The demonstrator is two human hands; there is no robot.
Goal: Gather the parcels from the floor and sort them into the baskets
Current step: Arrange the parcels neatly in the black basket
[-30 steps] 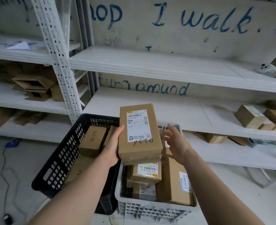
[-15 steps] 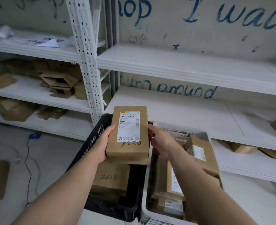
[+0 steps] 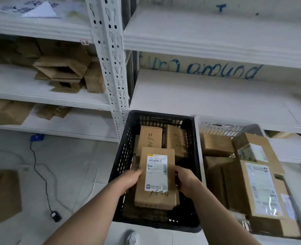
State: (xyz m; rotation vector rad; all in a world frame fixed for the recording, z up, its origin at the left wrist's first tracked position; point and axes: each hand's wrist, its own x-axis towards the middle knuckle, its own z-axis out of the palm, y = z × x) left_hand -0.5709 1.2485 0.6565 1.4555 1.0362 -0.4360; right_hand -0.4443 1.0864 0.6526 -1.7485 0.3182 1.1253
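Observation:
A brown cardboard parcel (image 3: 156,177) with a white shipping label sits low inside the black basket (image 3: 123,156), over other parcels. My left hand (image 3: 129,179) grips its left edge and my right hand (image 3: 186,180) grips its right edge. Two more brown parcels (image 3: 150,137) with handwritten numbers lie at the far end of the black basket. To the right, the white basket (image 3: 198,138) is packed with several labelled parcels (image 3: 257,188).
White metal shelving (image 3: 208,96) rises just behind the baskets, with an upright post (image 3: 113,68) left of centre. Flattened cartons (image 3: 63,73) lie on the left shelves. A black cable and adapter (image 3: 55,216) cross the floor at left. A brown carton (image 3: 2,193) lies at far left.
Both hands have lowered the labelled parcel from in front of the shelves down into the black basket. My view has tilted downward and shifted left.

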